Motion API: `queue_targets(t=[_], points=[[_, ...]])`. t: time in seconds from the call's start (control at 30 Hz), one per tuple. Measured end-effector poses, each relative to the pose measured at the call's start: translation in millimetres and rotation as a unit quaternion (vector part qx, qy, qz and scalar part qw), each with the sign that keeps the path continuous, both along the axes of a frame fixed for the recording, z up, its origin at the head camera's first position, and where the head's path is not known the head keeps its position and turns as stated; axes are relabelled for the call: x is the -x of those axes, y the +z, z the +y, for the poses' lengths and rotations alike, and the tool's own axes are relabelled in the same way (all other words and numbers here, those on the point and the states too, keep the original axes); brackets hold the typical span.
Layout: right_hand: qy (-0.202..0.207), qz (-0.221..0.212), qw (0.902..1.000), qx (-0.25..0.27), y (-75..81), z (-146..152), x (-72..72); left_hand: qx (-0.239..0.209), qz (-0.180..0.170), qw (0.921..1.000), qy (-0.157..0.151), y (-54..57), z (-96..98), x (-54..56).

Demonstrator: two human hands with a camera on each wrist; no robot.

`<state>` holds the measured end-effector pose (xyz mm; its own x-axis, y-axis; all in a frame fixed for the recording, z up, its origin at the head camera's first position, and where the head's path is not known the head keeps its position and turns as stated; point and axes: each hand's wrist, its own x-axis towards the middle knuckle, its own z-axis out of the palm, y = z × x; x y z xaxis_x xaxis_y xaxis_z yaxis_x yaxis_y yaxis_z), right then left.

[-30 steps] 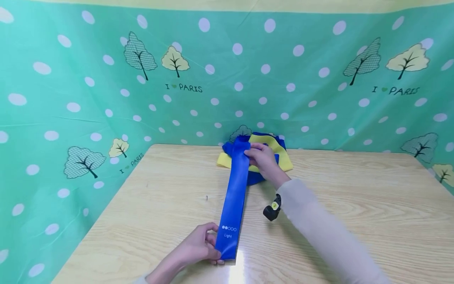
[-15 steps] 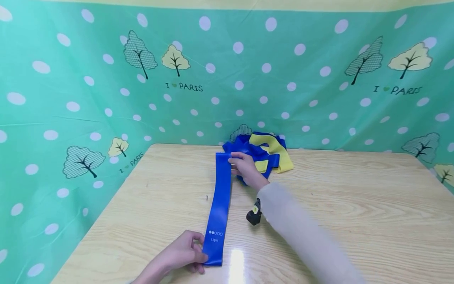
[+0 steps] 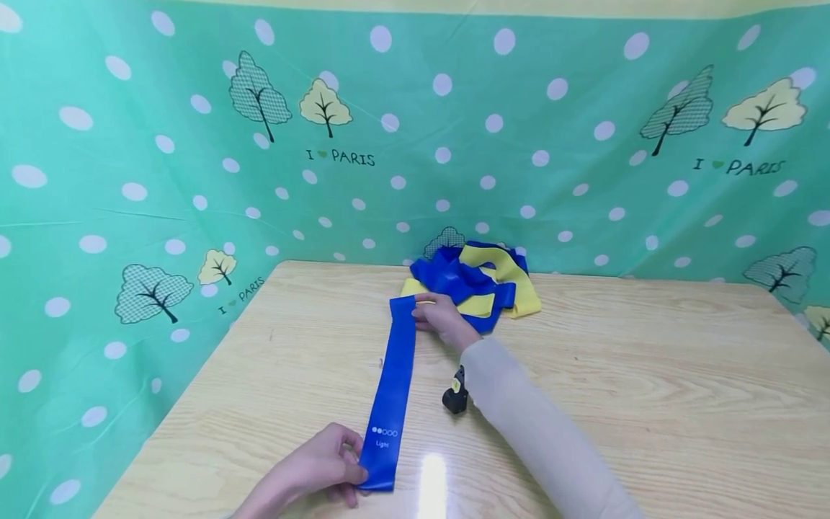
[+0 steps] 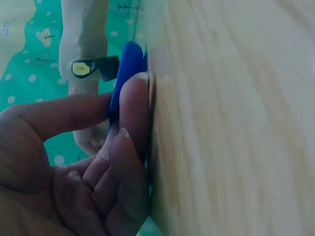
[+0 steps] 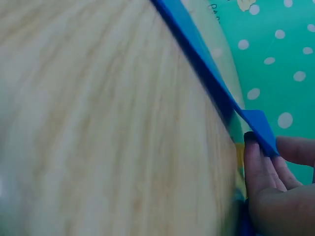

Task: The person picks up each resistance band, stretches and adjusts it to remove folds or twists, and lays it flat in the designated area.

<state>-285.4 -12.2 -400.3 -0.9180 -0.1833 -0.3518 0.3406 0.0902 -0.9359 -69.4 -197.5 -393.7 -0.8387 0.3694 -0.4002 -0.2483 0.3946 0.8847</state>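
A flat blue resistance band (image 3: 391,382), printed "Light" with a row of small circles, stretches lengthwise between both hands over the table. At its near end my left hand (image 3: 324,461) pinches the left corner between thumb and fingers; the left wrist view has the band's edge (image 4: 129,64) between them, low by the wood. My right hand (image 3: 444,317) pinches the far end at its right edge. In the right wrist view that end of the band (image 5: 261,129) bends up between thumb and fingers. Just behind the right hand lies a heap of blue and yellow bands (image 3: 457,277).
The wooden table (image 3: 616,375) ends at a green dotted cloth (image 3: 415,130) hanging behind and at the left. A small black wrist camera (image 3: 456,396) hangs under the right sleeve (image 3: 525,418).
Both hands have carried the blue band left and slightly toward me, away from the heap. Its far end has come off the heap's front, so more of the heap shows.
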Motion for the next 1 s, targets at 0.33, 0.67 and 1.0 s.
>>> queue_targets(t=[0.33,0.67,1.0], points=[[0.028,0.043,0.9947,-0.090,2.6,6.0,7.5,-0.005,-0.018,0.9998,0.003,-2.8,-3.9,5.6],[0.027,0.060,0.9910,-0.117,1.9,3.4,11.4,0.062,0.022,0.9976,0.022,-2.9,-1.1,8.6],[0.014,0.083,0.9882,-0.128,0.0,0.5,15.9,0.070,0.020,0.9970,0.024,-1.4,-4.5,8.8]])
